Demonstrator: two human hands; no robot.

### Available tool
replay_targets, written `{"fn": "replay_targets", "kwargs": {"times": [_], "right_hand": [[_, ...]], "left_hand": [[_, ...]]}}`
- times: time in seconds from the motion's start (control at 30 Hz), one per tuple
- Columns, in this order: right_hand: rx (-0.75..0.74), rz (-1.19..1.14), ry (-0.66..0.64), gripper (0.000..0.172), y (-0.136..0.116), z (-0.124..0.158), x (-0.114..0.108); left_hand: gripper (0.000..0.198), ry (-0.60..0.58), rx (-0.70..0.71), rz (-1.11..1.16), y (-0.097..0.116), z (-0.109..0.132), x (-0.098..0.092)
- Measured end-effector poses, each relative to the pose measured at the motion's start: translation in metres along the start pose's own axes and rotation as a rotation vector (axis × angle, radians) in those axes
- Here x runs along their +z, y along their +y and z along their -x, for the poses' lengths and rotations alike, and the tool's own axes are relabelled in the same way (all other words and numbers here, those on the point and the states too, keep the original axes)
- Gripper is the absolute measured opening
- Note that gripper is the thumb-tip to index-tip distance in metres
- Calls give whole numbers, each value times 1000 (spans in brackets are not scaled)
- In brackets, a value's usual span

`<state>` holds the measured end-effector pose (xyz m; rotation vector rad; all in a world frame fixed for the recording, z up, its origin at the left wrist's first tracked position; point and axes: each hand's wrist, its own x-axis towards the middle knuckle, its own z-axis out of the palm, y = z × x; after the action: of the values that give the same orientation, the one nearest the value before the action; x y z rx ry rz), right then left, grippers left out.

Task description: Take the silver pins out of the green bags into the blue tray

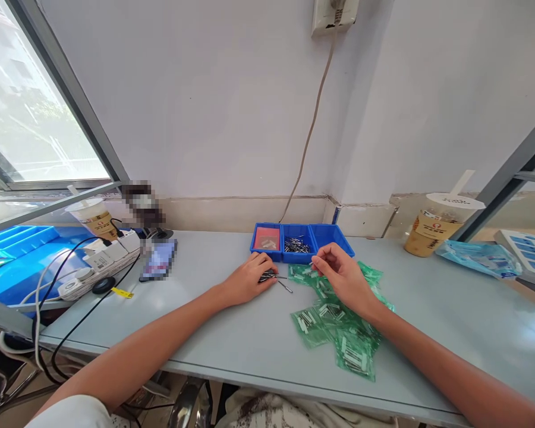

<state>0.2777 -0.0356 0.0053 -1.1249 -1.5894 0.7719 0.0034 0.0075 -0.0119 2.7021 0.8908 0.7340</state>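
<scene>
My left hand (249, 278) rests on the table, its fingers curled over a small bunch of thin metal pins (268, 276). One loose pin (286, 287) sticks out on the table beside the fingertips. Thumb and fingers of my right hand (341, 273) are pinched together above the green bags, with a small silvery piece (312, 264) at their tips. Several green plastic bags (355, 351) of pins and white pieces lie in a heap under and in front of that hand. Behind both hands stands a blue three-part tray (296, 259); dark pins (296, 245) fill its middle compartment partway.
A red card with small pale pieces (267, 239) is in the tray's left compartment. On the left are a phone (159, 261), a power strip (98, 264) with cables and a drink cup (94, 217). Another cup (437, 226) and a blue packet (479, 259) stand right.
</scene>
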Motion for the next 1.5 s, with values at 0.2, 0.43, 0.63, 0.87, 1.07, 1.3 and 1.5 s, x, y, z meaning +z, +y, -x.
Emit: {"fn": "replay_targets", "kwargs": {"times": [0.2, 0.43, 0.63, 0.87, 1.07, 1.3, 1.5], "right_hand": [[146, -196, -32, 43, -5, -1, -1], [236, -365, -92, 38, -2, -2, -3], [258, -457, -152, 32, 4, 1, -2], [260, -510, -246, 28, -6, 3, 0], [147, -340, -194, 33, -9, 3, 3], [316, -395, -137, 44, -2, 2, 2], [377, -454, -37, 49, 1, -8, 4]], "left_hand": [[16, -3, -26, -17, 1, -2, 0], [16, -13, -30, -29, 2, -2, -2], [17, -16, -24, -30, 1, -2, -1], [17, -32, -22, -16, -1, -2, 0], [18, -35, -11, 11, -2, -2, 1], [19, -49, -7, 83, -3, -3, -3], [18, -43, -1, 83, -2, -3, -2]]}}
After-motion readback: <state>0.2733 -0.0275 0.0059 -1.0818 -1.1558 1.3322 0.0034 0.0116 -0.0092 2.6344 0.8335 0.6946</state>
